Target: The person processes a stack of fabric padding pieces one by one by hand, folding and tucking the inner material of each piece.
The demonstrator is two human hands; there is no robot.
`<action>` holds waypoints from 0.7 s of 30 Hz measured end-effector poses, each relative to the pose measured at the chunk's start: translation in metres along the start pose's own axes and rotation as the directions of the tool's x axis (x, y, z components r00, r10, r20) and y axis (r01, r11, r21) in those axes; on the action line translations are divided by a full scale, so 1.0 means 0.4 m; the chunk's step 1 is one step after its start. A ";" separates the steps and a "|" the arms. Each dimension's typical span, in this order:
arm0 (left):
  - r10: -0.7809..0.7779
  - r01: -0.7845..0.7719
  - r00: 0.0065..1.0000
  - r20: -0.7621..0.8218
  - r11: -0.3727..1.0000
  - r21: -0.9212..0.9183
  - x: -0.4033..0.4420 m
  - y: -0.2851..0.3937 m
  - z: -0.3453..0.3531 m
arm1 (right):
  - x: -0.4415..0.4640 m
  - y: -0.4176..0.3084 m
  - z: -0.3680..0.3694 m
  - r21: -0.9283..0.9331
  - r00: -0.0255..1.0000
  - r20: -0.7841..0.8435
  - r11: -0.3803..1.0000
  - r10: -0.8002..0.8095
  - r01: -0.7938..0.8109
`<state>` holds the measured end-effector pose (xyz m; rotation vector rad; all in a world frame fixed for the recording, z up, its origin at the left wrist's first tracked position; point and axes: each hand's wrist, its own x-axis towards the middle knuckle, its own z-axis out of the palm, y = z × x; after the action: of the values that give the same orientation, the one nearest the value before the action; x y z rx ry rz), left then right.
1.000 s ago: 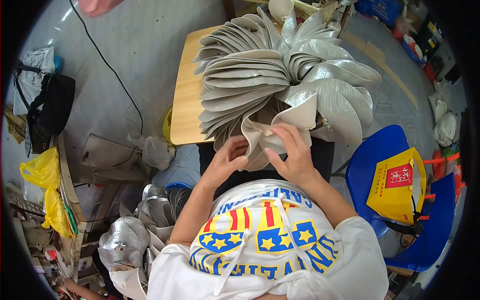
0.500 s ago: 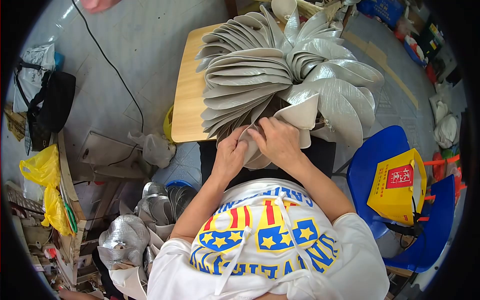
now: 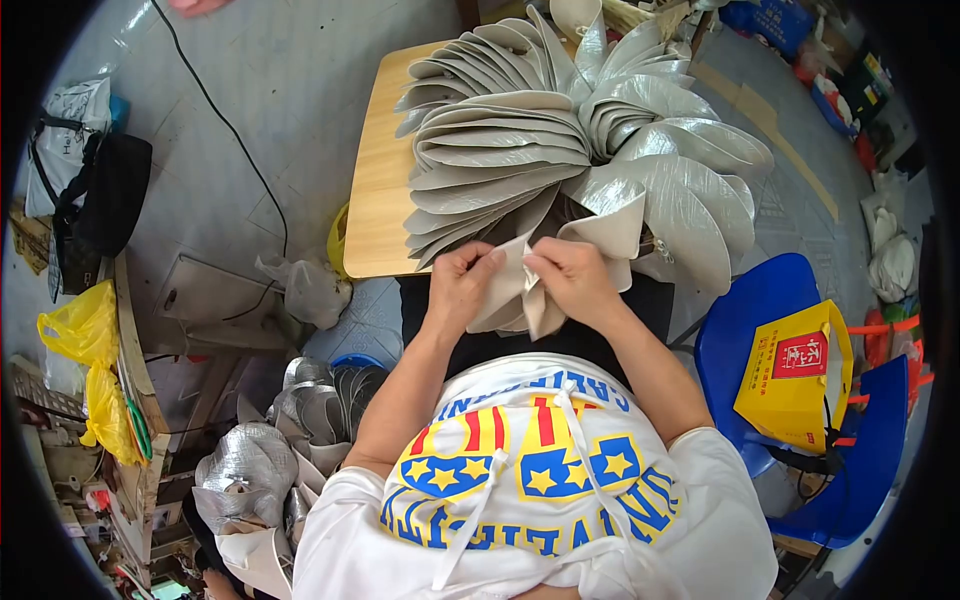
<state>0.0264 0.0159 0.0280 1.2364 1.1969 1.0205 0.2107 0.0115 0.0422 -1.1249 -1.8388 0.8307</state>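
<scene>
My left hand (image 3: 461,290) is closed, pinching the left part of a beige flexible sheet piece (image 3: 503,292). My right hand (image 3: 576,283) pinches the same piece near a fold on its right, fingers closed. The piece stands up in a bent shape between my hands, over my lap at the near edge of the table. Just beyond it lies a large fanned pile of curved sheets (image 3: 490,150), beige on one face and silver foil on the other. Several foil-faced sheets (image 3: 690,205) curl out at the right of the pile.
The pile sits on a wooden tabletop (image 3: 375,200). On my right, a blue chair (image 3: 760,290) holds a yellow bag (image 3: 790,375). More silver pieces (image 3: 245,470) lie low on my left. A black cable (image 3: 235,130) crosses the floor near a black bag (image 3: 115,195).
My hands, close together before, have moved slightly apart. The sheet piece now shows raised and spread between them, with its fold near my right fingers.
</scene>
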 end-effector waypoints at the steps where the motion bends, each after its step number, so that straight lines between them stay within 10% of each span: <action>1: -0.007 0.008 1.000 0.012 0.997 -0.071 0.006 0.002 -0.005 | -0.008 0.005 -0.006 0.185 0.996 0.032 0.979 0.084 -0.088; 7: 0.003 0.004 0.990 0.140 0.999 -0.048 0.019 0.005 -0.014 | -0.018 0.011 -0.028 0.262 0.983 0.088 0.949 0.160 -0.178; 16: 0.193 -0.217 0.976 0.100 0.841 0.495 -0.017 0.087 0.045 | -0.009 -0.002 0.019 0.078 0.994 -0.064 0.993 0.092 -0.087; 21: 0.260 -0.268 0.962 0.087 0.817 0.510 -0.006 0.068 0.047 | -0.001 -0.012 0.028 -0.306 0.989 -0.074 0.941 0.126 -0.142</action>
<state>0.0465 0.0135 0.0545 1.8763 1.3662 0.9080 0.1990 0.0081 0.0408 -1.4697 -1.9085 0.5905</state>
